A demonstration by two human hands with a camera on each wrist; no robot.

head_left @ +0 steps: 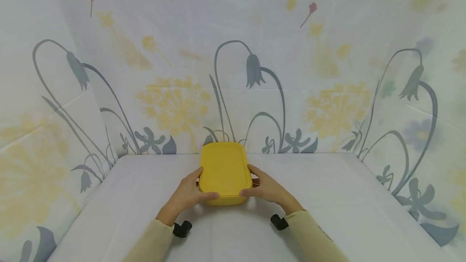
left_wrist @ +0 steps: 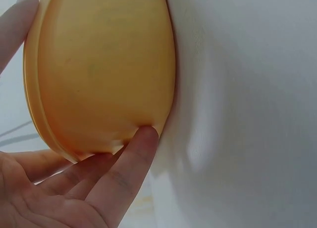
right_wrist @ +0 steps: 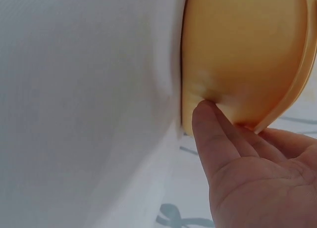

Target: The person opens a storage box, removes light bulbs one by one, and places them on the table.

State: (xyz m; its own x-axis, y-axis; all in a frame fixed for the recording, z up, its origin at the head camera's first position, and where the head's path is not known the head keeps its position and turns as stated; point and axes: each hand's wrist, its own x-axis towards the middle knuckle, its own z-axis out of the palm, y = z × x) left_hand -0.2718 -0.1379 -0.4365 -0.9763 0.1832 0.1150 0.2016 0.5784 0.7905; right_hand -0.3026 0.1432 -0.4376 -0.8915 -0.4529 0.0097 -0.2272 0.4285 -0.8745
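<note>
A yellow lidded plastic container [head_left: 225, 169] rests on the white table, centred in the head view, its front wall facing me. My left hand [head_left: 187, 191] grips its left side, with the thumb at the front edge of the lid. On the opposite side my right hand [head_left: 267, 187] holds it the same way, thumb at the front right corner. In the left wrist view, fingertips [left_wrist: 144, 134] press against the container's wall low down, close to the tabletop. The right wrist view likewise has fingers [right_wrist: 210, 124] against the wall. The container's inside is hidden under the lid.
White cloth covers the table [head_left: 327, 205]. A floral-printed curtain [head_left: 233, 72] rises behind it and along both sides, close behind the container. Black wrist-worn fittings, one at the left wrist [head_left: 183, 229] and one at the right [head_left: 279, 222], jut inward over the table.
</note>
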